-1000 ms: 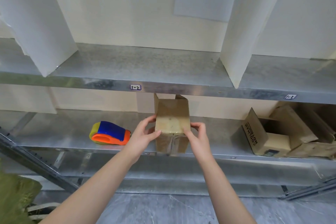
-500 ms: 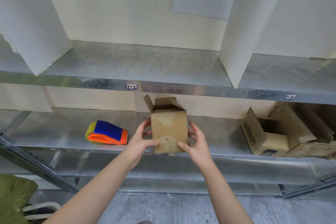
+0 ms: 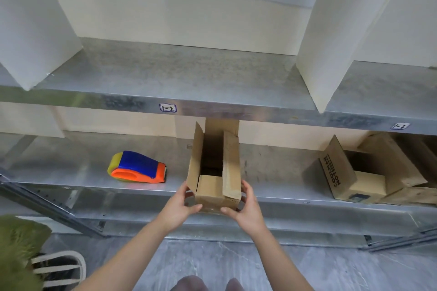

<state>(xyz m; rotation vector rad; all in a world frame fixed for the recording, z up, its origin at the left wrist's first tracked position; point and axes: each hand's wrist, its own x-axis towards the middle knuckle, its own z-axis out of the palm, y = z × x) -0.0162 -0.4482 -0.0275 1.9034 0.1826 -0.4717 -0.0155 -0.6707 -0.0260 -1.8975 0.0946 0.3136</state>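
Observation:
A small brown cardboard box point(image 3: 230, 168) stands at the front edge of the lower metal shelf point(image 3: 82, 172), its top flaps up and its dark inside showing. My left hand point(image 3: 181, 205) grips its lower left side, thumb across the front. My right hand point(image 3: 246, 208) grips the lower right side the same way. A blue, orange and yellow tape dispenser point(image 3: 137, 168) lies on the same shelf, to the left of the box and apart from it.
More opened cardboard boxes point(image 3: 350, 172) lie on the lower shelf at the right. The upper metal shelf point(image 3: 189, 78) carries white dividers point(image 3: 331, 38). A green cloth point(image 3: 16, 248) and a striped shoe point(image 3: 59, 269) sit at the lower left on the grey floor.
Both hands turned the box from its taped bottom facing me to its open top facing up, and brought it down onto the front edge of the lower shelf.

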